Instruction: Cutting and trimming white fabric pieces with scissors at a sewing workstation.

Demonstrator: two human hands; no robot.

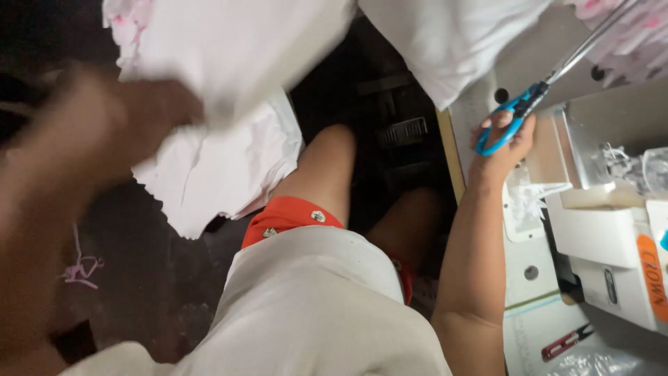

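My right hand (502, 143) is stretched out ahead of me over the edge of the pale sewing table (529, 268), the forearm running straight up from the elbow near my hip. Its fingers are hooked through the blue plastic handles of a pair of long steel-bladed scissors (536, 94), gripping them, with the blades pointing up and away to the right, over the table.

My left arm is lifted high and close to my face, so it shows only as a dark blur. My left hand (149, 104) is up against a piece of white fabric with a faint pink print (229, 49), at its lower left edge; it seems to be grasping the cloth, though the blur keeps me from being certain. The fabric hangs over my bare knee, with more crumpled white cloth (209, 174) just below it.

A white sewing machine (612, 244) stands on the table just right of my scissors hand, and small red thread snips (567, 341) lie near the table's front edge.
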